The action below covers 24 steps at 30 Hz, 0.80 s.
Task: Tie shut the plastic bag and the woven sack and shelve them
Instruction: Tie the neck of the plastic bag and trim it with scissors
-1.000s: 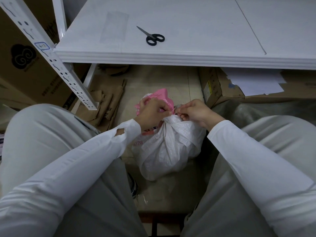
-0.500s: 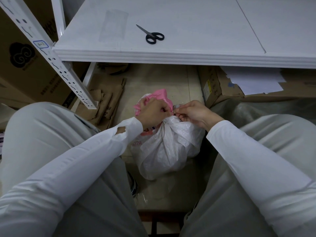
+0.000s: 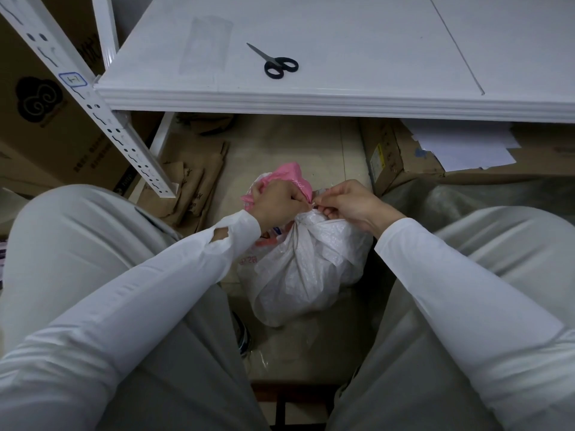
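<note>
A white woven sack (image 3: 306,275) stands on the floor between my knees, its neck gathered into a bunch at the top. My left hand (image 3: 275,205) and my right hand (image 3: 351,203) both pinch that gathered neck, fingertips almost touching; whether a string runs between them is too small to tell. A pink plastic bag (image 3: 294,177) sticks up just behind my left hand, partly hidden by it. The white shelf (image 3: 342,98) runs across the view above the sack.
Black scissors (image 3: 275,63) lie on the shelf board. A perforated white upright (image 3: 93,104) slants at the left beside a large cardboard box (image 3: 46,126). Flattened brown cardboard (image 3: 193,185) lies under the shelf at left; a carton with white sheets (image 3: 441,150) sits at right.
Both hands stay at the sack's neck with small finger movements; my right hand has shifted slightly toward the left hand. The sack has not moved.
</note>
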Motion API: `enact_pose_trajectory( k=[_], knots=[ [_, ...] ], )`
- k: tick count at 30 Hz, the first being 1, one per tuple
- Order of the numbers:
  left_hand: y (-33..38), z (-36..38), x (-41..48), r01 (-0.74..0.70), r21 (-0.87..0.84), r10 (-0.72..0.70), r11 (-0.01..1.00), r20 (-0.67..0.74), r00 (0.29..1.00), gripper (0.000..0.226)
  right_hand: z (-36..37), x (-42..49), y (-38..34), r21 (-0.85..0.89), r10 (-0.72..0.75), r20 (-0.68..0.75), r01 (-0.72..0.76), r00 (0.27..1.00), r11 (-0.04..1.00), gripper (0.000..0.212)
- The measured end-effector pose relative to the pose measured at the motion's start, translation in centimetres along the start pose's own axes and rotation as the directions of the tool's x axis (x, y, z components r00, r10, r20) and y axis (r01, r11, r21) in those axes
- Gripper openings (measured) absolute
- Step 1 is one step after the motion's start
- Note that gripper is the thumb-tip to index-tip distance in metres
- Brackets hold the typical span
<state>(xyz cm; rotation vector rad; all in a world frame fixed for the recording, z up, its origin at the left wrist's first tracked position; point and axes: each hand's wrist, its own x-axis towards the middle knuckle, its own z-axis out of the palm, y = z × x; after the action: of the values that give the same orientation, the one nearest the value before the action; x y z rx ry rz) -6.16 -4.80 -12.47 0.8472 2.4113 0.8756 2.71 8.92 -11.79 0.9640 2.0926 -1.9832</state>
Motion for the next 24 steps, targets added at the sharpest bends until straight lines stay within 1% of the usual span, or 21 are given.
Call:
enact_pose_trajectory(
  k=[4, 7, 9, 11, 13, 20, 24],
  knots=[
    [0.03, 0.12, -0.17, 0.023, -0.011, -0.023, 1.0, 0.0, 1.0, 0.019, 0.05, -0.05, -0.09, -0.025, -0.011, 0.003, 0.012, 1.0, 1.0, 0.014],
    [0.11, 0.21, -0.19, 0.038, -0.023, -0.038, 0.999, 0.033, 0.999, 0.021, 0.09, -0.12, -0.16, -0.039, -0.013, 0.005, 0.013, 1.0, 0.999, 0.014],
    [0.33, 0.05, -0.42, 0.039, -0.064, -0.035, 0.997, 0.049, 0.998, 0.023, 0.11, -0.13, -0.18, -0.049, -0.02, 0.008, 0.02, 1.0, 0.999, 0.016],
    [0.65, -0.19, -0.68, 0.052, -0.092, -0.044, 0.994, 0.086, 0.995, 0.02, 0.11, -0.07, -0.16, -0.067, -0.024, 0.004, 0.025, 1.0, 0.997, 0.016],
    [0.68, -0.27, -0.75, 0.059, -0.106, -0.049, 0.993, 0.092, 0.995, 0.021, 0.11, 0.05, -0.07, -0.073, -0.027, -0.003, 0.027, 1.0, 0.997, 0.015],
    [0.29, -0.04, -0.57, 0.033, -0.136, -0.021, 0.99, 0.091, 0.996, 0.016, 0.01, 0.27, 0.18, -0.033, -0.026, 0.002, 0.026, 1.0, 0.999, 0.006],
    [-0.21, 0.39, -0.54, -0.007, -0.152, 0.016, 0.988, 0.06, 0.998, 0.015, -0.26, 0.42, 0.33, 0.051, 0.013, 0.042, -0.015, 0.999, 0.999, 0.002]
  ],
)
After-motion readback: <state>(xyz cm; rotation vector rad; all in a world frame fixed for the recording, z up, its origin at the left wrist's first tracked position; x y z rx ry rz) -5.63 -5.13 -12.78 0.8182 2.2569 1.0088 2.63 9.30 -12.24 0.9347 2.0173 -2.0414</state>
